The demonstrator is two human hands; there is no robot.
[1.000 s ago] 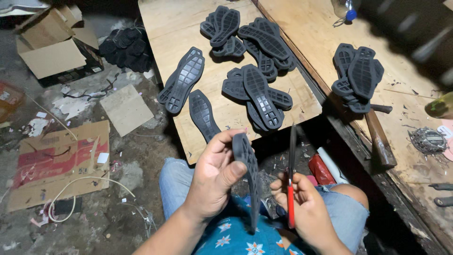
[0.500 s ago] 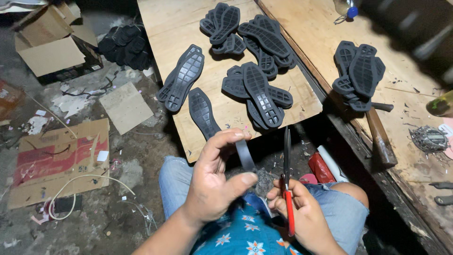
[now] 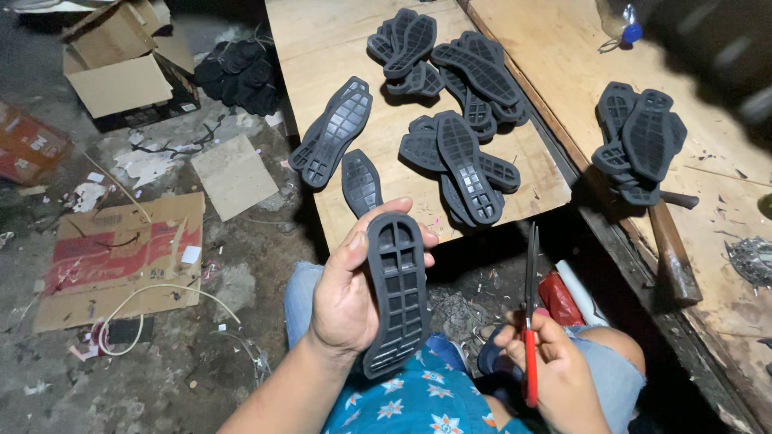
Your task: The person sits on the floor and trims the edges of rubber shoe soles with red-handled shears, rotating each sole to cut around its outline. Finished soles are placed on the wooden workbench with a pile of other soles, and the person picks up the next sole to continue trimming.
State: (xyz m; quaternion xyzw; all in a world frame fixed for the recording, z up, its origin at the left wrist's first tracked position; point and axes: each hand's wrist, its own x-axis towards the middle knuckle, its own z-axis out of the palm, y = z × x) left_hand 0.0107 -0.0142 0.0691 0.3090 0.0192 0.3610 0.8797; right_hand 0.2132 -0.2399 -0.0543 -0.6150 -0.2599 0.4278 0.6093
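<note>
Left hand (image 3: pixel 346 301) grips a dark grey moulded rubber shoe sole (image 3: pixel 396 291) over the lap, gridded side up — inspection, seemingly; right hand (image 3: pixel 555 366) clasps red-handled scissors (image 3: pixel 530 313), blades shut — any trimming needs them opened.

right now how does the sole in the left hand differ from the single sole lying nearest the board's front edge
The held sole is gripped off the board in the left hand; the lone sole lies flat on the wooden board, untouched. The held sole shows a grid of open rectangular cells; the lone sole shows a fine tread pattern. The held one looks bigger, though it is closer to the camera. Both are dark grey rubber shoe soles.
</note>
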